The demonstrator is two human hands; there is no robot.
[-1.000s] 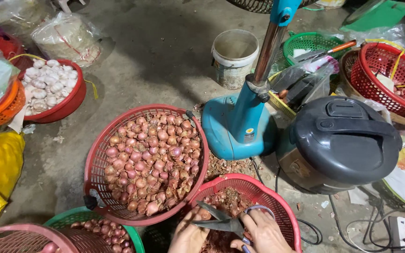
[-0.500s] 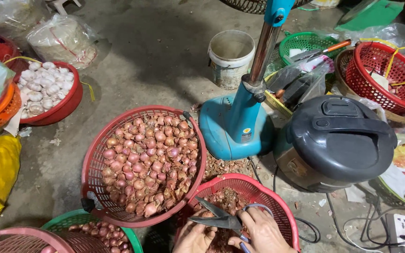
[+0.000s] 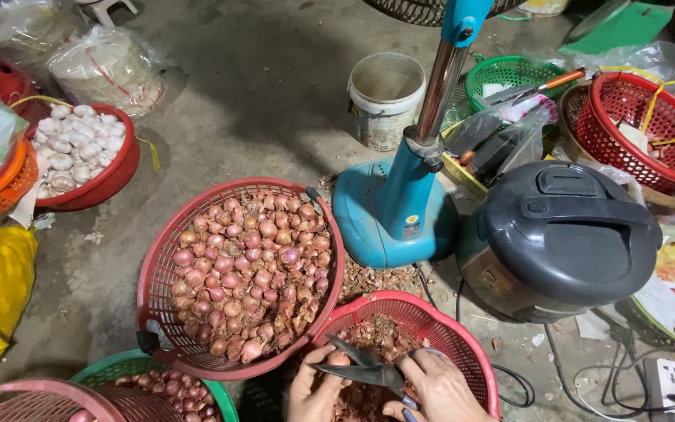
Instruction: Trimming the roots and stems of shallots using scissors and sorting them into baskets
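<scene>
- Right hand [image 3: 439, 387] grips scissors [image 3: 365, 367], blades open, pointing left, long axis near level.
- Left hand [image 3: 314, 387] pinches 1 shallot [image 3: 341, 359] at the blades, over the small red basket [image 3: 462, 344].

The scissors [image 3: 361, 366] have opened wider over the small red basket [image 3: 462, 344]. The left hand [image 3: 314, 391] has risen toward 12 o'clock, bringing a shallot [image 3: 340, 359] to the blades.

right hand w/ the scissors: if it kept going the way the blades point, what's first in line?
Probably the shallot held in the left hand. The right hand aims the open scissors leftward over the small red basket, blades around that shallot. Depth is unclear from one view.
</scene>
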